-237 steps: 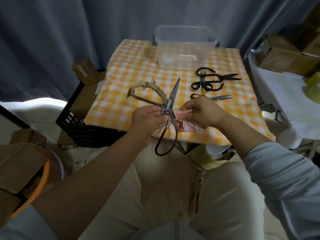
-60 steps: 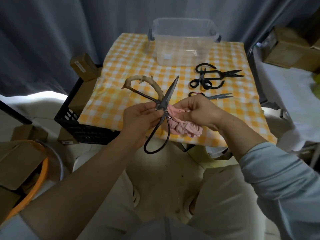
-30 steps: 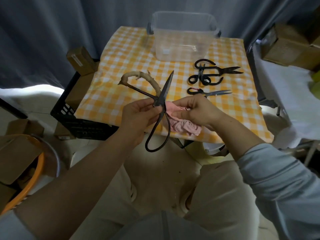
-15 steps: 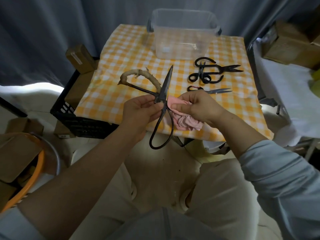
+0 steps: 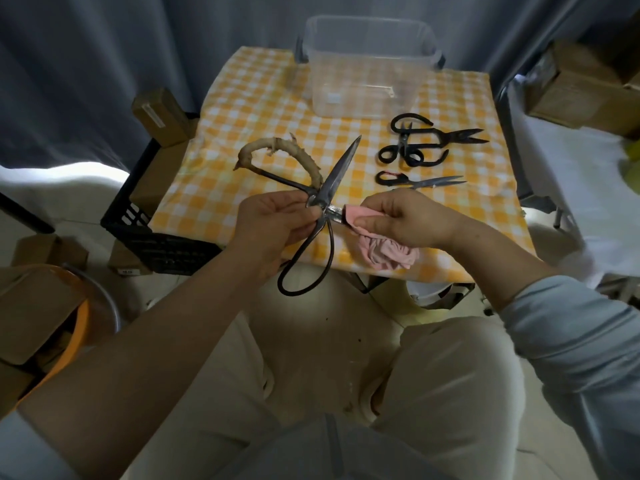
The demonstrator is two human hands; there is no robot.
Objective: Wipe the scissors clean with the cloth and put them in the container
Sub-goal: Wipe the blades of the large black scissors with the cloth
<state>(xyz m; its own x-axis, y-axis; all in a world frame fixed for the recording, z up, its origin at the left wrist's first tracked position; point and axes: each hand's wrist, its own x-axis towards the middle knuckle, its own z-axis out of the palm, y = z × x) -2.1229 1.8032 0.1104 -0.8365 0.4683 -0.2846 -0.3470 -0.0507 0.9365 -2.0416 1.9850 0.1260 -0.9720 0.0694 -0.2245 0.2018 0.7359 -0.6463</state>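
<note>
My left hand grips large black scissors near their pivot, above the front edge of the checked table. The blades are spread; one points up and away, the other runs right into a pink cloth. One handle loop is wrapped in pale cord, the other hangs bare below my hand. My right hand pinches the pink cloth around that lower blade. A clear plastic container stands at the table's far edge.
Several smaller black scissors lie on the yellow checked tablecloth at right, one thin pair just beyond my right hand. A black crate with boxes sits left of the table. Cardboard boxes stand at far right.
My right hand has slid the cloth outward along the lower blade, baring the metal near the pivot. The scissors stay in my left hand, tilted slightly.
</note>
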